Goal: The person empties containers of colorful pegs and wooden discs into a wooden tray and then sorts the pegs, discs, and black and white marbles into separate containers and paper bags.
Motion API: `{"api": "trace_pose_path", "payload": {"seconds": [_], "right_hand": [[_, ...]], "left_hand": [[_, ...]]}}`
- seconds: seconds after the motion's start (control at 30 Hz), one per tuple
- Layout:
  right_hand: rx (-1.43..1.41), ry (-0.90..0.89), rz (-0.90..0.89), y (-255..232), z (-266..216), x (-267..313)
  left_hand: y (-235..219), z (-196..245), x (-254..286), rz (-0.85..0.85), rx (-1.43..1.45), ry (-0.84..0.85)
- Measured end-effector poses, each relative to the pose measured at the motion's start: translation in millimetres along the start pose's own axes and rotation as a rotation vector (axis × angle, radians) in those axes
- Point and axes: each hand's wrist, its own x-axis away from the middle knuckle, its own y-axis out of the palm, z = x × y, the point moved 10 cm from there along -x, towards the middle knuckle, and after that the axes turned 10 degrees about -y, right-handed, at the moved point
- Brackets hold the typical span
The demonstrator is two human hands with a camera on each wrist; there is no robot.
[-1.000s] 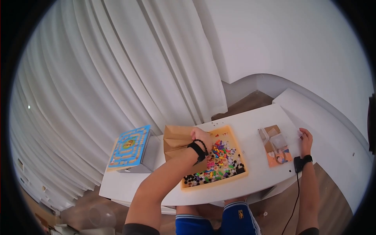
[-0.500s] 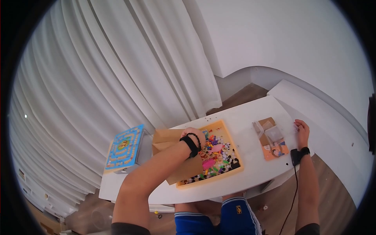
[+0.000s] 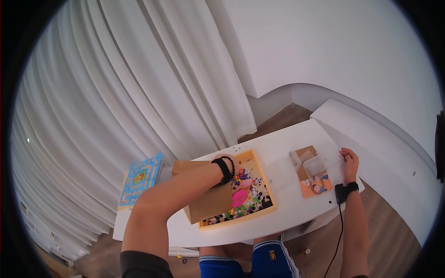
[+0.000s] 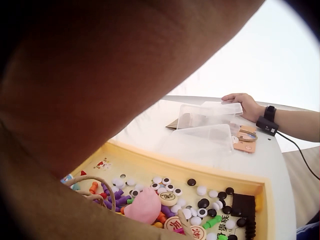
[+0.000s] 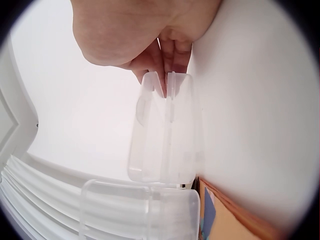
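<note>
My left hand (image 3: 230, 163) grips a brown paper bag (image 3: 211, 204) at its upper part, tilted over a shallow yellow tray (image 3: 273, 204); its fingers are mostly hidden. Two bright pink pieces, one a rounded pink piece (image 3: 239, 198), show at the bag's right side beside a rope handle (image 4: 95, 182). Under them lie mixed black and white discs, googly eyes and coloured pegs. At the right end of the table my right hand (image 3: 351, 166) pinches the near end of an open clear plastic box (image 5: 162, 135), one fingertip between its two halves.
Another clear box (image 5: 140, 210) lies beside an orange card (image 3: 315, 186). A blue game board (image 3: 141, 178) leans at the table's left end. A black cable (image 3: 334, 241) hangs from the right wrist. White curtains (image 3: 139, 78) hang behind the table.
The bag has come nearer the body and tipped lower over the tray, with the left hand on it. More pink shows beside it now. The right hand has hardly moved.
</note>
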Motion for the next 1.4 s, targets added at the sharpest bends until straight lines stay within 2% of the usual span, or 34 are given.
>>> {"api": "trace_pose_path", "payload": {"seconds": [0.03, 0.1, 0.23, 0.43, 0.57, 0.77, 0.83, 1.0, 1.07, 1.1, 1.17, 1.2, 1.23, 1.3, 1.33, 1.4], "right_hand": [[-0.019, -0.004, 0.001, 0, 1, 0], [-0.043, -0.002, 0.005, -1, 5, 0], [-0.043, 0.001, 0.001, 0, 0, 1], [0.004, -0.037, -0.01, 2, -11, 3], [-0.071, -0.036, -0.006, 1, -1, 1], [-0.073, 0.014, -0.028, -2, -10, -3], [-0.008, -0.019, -0.032, -5, -27, -4], [0.173, -0.128, -0.035, 0, -88, -2], [0.22, -0.22, -0.104, 24, -128, 4], [0.222, -0.23, -0.11, 36, -146, 10], [0.345, -0.543, -0.219, 84, -217, 34], [0.342, -0.579, -0.29, 108, -242, 48], [0.336, -0.615, -0.362, 133, -265, 64], [0.308, -0.721, -0.544, 184, -295, 105], [0.319, -0.769, -0.633, 210, -312, 132], [0.267, -0.839, -0.858, 262, -335, 187]], "left_hand": [[2, -2, -6, 0.003, -0.008, 0.001], [-4, 16, -11, 0.114, -0.067, 0.236], [-5, 23, -13, 0.041, -0.061, 0.196], [-5, 43, -10, 0.006, -0.165, 0.276], [7, 36, -1, -0.035, -0.235, 0.305], [29, 15, 15, -0.053, -0.262, 0.306], [24, 11, 14, -0.007, -0.054, 0.224], [8, -6, 19, 0.03, 0.005, 0.09], [2, -4, 33, -0.014, -0.083, 0.203], [-4, -10, 38, -0.008, -0.073, 0.199], [-22, -20, 54, -0.002, 0.1, 0.307], [-42, -33, 72, 0.047, 0.254, 0.332], [-40, -48, 72, 0.051, 0.255, 0.329], [-57, -83, 80, 0.221, 0.654, 0.457], [-47, -101, 83, 0.225, 0.653, 0.45], [-34, -154, 91, 0.328, 0.969, 0.381]]}}
